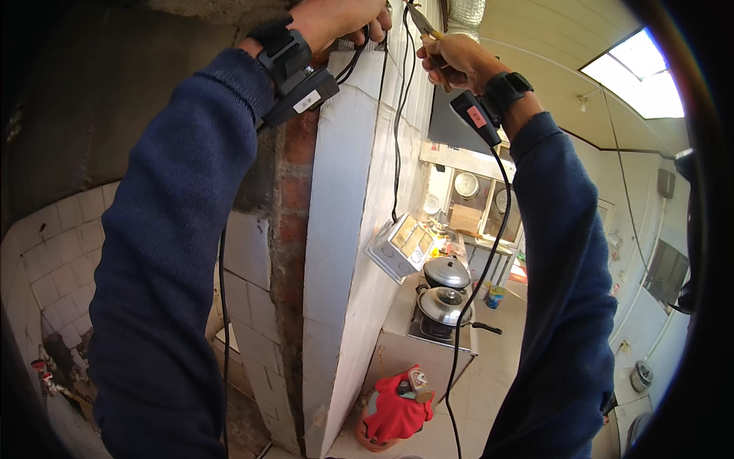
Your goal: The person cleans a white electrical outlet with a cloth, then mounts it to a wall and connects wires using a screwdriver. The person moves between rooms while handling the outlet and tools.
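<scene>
Both arms reach up to the top of a white-tiled wall corner. My left hand (348, 21) is closed at the upper edge, its fingers around a black cable (353, 65) that loops below them. In my right hand (462, 60) is a pair of pliers (425, 21) with yellowish handles, held close to the wires. The pliers' jaws point up and left, and their tips are partly cut off by the frame edge. Thin black wires (398, 145) run down the wall to a white electrical box (401, 249), which hangs tilted beside the tiles.
Exposed brick (297, 183) borders the white wall edge (336, 252). Below right, lidded pots (446, 306) stand on a stove counter. A red cloth (396, 411) covers something on the floor. Wrist-worn devices trail black cables, and a silver duct (465, 17) rises above.
</scene>
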